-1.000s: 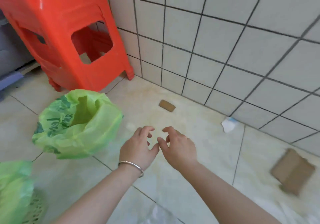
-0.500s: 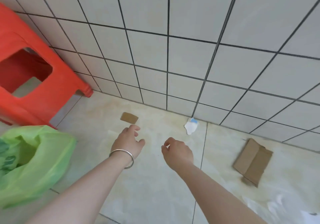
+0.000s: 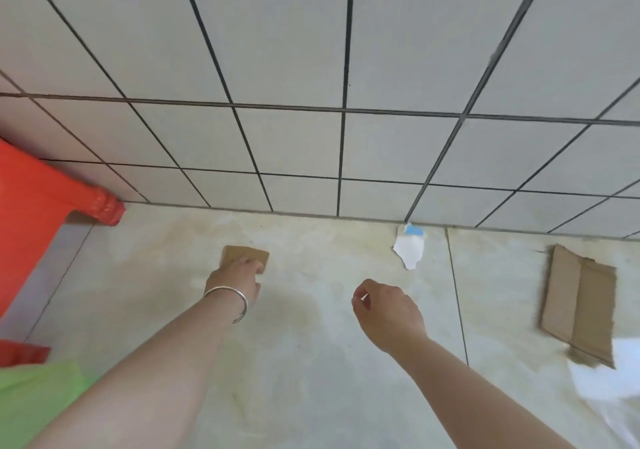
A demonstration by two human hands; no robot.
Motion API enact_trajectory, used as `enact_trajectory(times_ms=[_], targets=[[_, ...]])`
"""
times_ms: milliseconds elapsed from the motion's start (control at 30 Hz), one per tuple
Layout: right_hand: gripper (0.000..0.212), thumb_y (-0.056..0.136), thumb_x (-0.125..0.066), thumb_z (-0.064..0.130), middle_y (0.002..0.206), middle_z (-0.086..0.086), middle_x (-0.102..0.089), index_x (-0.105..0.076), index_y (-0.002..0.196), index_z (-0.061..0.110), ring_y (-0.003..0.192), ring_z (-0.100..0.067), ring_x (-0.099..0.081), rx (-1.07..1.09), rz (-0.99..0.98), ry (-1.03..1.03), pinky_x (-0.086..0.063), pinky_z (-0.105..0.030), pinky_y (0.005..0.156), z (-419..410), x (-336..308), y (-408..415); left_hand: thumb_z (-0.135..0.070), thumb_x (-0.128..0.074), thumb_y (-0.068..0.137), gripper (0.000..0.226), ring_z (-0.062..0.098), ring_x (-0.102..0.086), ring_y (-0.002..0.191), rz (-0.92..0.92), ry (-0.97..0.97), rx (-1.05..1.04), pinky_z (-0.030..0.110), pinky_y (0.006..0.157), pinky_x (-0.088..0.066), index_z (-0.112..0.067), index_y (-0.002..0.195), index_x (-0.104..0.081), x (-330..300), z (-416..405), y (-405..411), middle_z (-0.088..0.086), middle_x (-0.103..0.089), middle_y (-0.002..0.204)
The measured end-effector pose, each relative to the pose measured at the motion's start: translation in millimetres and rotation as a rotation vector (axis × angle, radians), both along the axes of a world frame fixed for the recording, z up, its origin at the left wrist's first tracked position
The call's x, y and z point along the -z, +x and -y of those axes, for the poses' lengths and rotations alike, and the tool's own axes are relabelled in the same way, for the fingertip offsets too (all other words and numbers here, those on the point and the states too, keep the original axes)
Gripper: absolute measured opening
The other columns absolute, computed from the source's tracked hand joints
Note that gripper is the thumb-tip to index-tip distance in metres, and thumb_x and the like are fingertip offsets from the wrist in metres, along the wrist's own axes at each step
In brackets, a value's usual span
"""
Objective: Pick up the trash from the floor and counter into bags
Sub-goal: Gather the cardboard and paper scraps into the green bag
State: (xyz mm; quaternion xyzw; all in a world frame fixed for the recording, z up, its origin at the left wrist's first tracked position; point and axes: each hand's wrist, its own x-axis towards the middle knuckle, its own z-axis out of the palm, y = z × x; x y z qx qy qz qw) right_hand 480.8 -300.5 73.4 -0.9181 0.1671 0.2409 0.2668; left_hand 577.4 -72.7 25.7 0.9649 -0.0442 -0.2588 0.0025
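The small cardboard piece [image 3: 246, 257] is a flat brown rectangle with rounded corners, lying on the beige floor [image 3: 311, 362] close to the foot of the tiled wall [image 3: 311, 67]. Its near edge is covered by the left hand [image 3: 235, 277], which reaches forward with the fingertips resting on it. It is not possible to tell if the fingers already pinch the piece or only touch it, because the back of the hand hides them. A silver bracelet [image 3: 228, 298] sits on this wrist.

The right hand [image 3: 386, 311] hangs above the floor, well apart from the small piece, with the fingers curled loosely inward and nothing in them.

More trash lies to the right along the wall. A torn white paper scrap [image 3: 409, 247] with a blue patch at the top leans at the joint of floor and wall, near the right hand but not touching it. Further right, a bigger folded cardboard sheet [image 3: 580, 304] lies flat, and its near corner overlaps something white [image 3: 609, 376] at the right edge, which is blurred.

At the left, a leg of the red plastic stool [image 3: 31, 206] stands against the wall, near the small piece but apart from it. A part of the green bag [image 3: 31, 400] shows in the lower left corner, beside the left forearm. Nothing lies between the left hand and the small piece.
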Motion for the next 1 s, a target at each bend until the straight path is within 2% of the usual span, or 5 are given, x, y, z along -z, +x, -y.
enact_trajectory(times_ms=[133,300,600,833,1000], targets=[[0.024,0.093,-0.038,0.029,0.101,0.003,-0.067,-0.058,0.107,0.026,0.08,-0.02,-0.055,0.015,-0.018,-0.012,-0.043,-0.026,0.069,-22.5,20.0,19.7,-0.019,-0.05,0.09,0.041,0.022,-0.031,0.133,0.101,0.049,0.092,0.035,0.092,-0.042,-0.027,0.13,-0.043,33.7,-9.4,20.3,-0.005,-0.037,0.141],[0.024,0.092,-0.039,0.029,0.102,0.004,-0.067,-0.058,0.107,0.027,0.081,-0.02,-0.053,0.018,-0.035,-0.024,-0.042,-0.027,0.07,-41.6,33.7,30.1,-0.018,-0.058,0.086,0.058,0.019,-0.026,0.137,0.164,0.006,0.108,0.039,0.105,-0.033,-0.029,0.137,-0.034,64.1,-29.6,43.3,-0.008,-0.032,0.148],[0.024,0.093,-0.039,0.028,0.1,0.003,-0.067,-0.059,0.106,0.026,0.079,-0.02,-0.052,0.013,-0.029,-0.014,-0.041,-0.027,0.068,-56.3,53.2,49.6,-0.053,-0.065,0.075,0.064,0.022,-0.041,0.123,0.148,-0.039,0.206,0.035,0.105,-0.029,-0.025,0.13,-0.046,69.7,-34.9,55.9,0.0,-0.048,0.128],[0.024,0.093,-0.039,0.028,0.1,0.002,-0.067,-0.058,0.108,0.025,0.08,-0.021,-0.053,0.058,-0.005,-0.008,-0.042,-0.027,0.068,-14.4,47.9,40.6,-0.05,-0.066,0.07,0.056,0.022,-0.056,0.106,0.139,-0.278,0.078,0.033,0.082,-0.047,-0.018,0.114,-0.051,37.5,65.2,25.7,0.001,-0.049,0.115],[0.025,0.094,-0.039,0.03,0.101,0.0,-0.068,-0.058,0.109,0.025,0.086,-0.024,-0.06,0.174,0.018,-0.045,-0.044,-0.027,0.068,45.3,41.7,28.3,-0.057,-0.062,0.071,0.057,0.021,-0.055,0.106,-0.028,-0.417,0.004,0.034,0.081,-0.046,-0.016,0.109,-0.052,26.0,168.1,7.2,0.0,-0.05,0.114]])
